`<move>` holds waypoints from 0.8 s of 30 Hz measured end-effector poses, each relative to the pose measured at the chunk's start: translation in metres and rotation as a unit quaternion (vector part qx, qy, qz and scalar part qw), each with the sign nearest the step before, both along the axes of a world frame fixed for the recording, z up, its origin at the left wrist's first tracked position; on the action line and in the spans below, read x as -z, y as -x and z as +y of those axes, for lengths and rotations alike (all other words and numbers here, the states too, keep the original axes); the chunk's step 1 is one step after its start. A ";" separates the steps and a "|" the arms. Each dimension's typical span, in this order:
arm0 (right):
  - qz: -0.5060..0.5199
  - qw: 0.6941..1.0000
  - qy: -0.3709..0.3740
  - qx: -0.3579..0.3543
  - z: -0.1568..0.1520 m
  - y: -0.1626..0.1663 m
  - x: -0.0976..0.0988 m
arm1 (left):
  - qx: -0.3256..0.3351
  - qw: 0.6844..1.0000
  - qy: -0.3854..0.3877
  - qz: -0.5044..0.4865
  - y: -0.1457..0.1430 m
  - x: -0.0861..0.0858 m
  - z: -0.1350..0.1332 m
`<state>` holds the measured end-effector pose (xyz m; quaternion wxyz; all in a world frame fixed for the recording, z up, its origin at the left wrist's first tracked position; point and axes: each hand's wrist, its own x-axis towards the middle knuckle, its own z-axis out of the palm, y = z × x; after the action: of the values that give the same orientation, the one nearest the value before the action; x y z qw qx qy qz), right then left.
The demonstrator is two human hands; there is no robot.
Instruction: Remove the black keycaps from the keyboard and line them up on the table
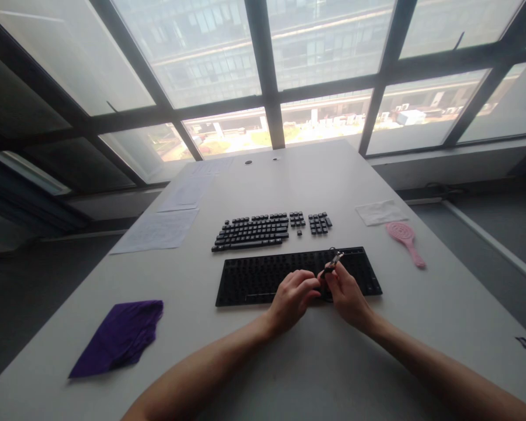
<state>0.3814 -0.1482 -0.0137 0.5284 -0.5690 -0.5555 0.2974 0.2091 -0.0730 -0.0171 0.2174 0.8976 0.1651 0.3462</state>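
A black keyboard base (254, 280) without its keycaps lies across the table in front of me. Over its right half, my right hand (348, 295) is closed on a small black-and-silver tool (336, 258), its shiny end pointing up and away. Its exact kind is too small to tell. My left hand (294, 295) is beside it, fingers curled in and their tips close to the tool's lower part. What those fingertips pinch is hidden. Behind the base, loose black keycaps (252, 231) sit in rows in keyboard layout, with a single keycap (299, 233) slightly apart.
A folded purple cloth (118, 339) lies at the left. Printed sheets (158, 231) are at the back left. To the right are a white tissue (381, 213), a pink hairbrush (404, 237) and a small dark item (523, 342) near the edge. Windows stand behind the table.
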 end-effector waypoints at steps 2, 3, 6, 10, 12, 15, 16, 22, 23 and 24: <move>-0.036 0.999 -0.022 -0.010 0.000 -0.001 -0.001 | 0.008 0.999 0.028 -0.015 0.001 0.001 0.001; -0.061 0.997 -0.038 -0.013 0.000 -0.001 -0.001 | 0.010 0.999 0.045 -0.023 0.001 0.002 0.002; -0.123 0.988 -0.094 -0.028 0.000 -0.001 -0.002 | -0.007 0.993 0.108 -0.040 0.001 0.002 0.002; -0.160 0.971 -0.171 -0.055 0.000 -0.001 -0.001 | -0.050 0.986 0.157 -0.036 -0.001 -0.004 0.001; -0.165 0.966 -0.190 -0.054 0.000 -0.002 0.001 | -0.042 0.987 0.152 -0.034 0.000 -0.007 0.001; -0.153 0.973 -0.171 -0.023 -0.002 -0.002 0.003 | -0.009 0.992 0.124 -0.027 0.001 -0.008 0.004; -0.144 0.977 -0.156 -0.007 -0.003 -0.001 0.003 | 0.001 0.993 0.114 -0.025 0.001 -0.007 0.005; -0.068 0.994 -0.072 0.044 -0.005 0.003 0.007 | 0.030 0.993 0.110 -0.017 0.002 -0.004 0.006; -0.069 0.994 -0.065 0.044 -0.005 0.002 0.008 | 0.032 0.993 0.115 -0.015 0.003 -0.005 0.006; -0.074 0.994 -0.061 0.046 -0.005 0.002 0.008 | 0.033 0.992 0.118 -0.012 0.003 -0.006 0.005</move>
<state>0.3792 -0.1530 -0.0216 0.5327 -0.5806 -0.5839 0.1952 0.2064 -0.0682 -0.0113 0.3355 0.8662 0.1722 0.3278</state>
